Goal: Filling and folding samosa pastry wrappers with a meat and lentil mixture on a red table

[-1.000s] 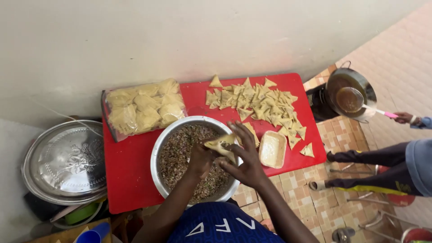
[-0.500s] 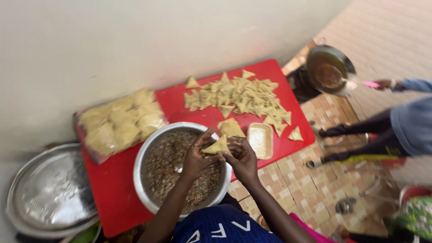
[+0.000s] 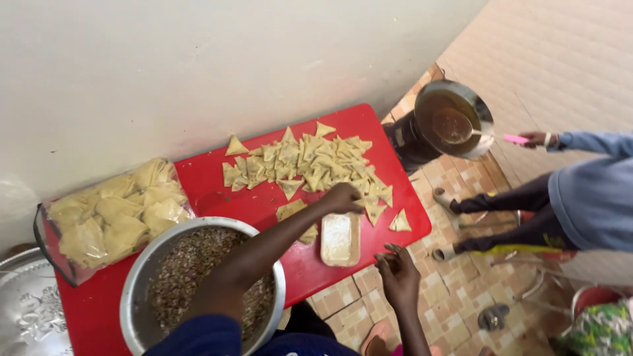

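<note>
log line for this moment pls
left hand: on folded pastry pile | right hand: empty, off red table edge | filling bowl near

A low red rectangular plastic surface is standing against a pale wall. The left hand is reaching across it, its fingers curled at the near edge of a heap of pale folded triangular pastries. Just below that hand, a small cream rectangular tray of white paste is lying. The right hand is hovering off the surface's near corner, its grip loosely curled and empty. A round metal bowl of brown minced filling is sitting under the left forearm. Beyond the surface, another person's hand is stirring a round metal pan.
</note>
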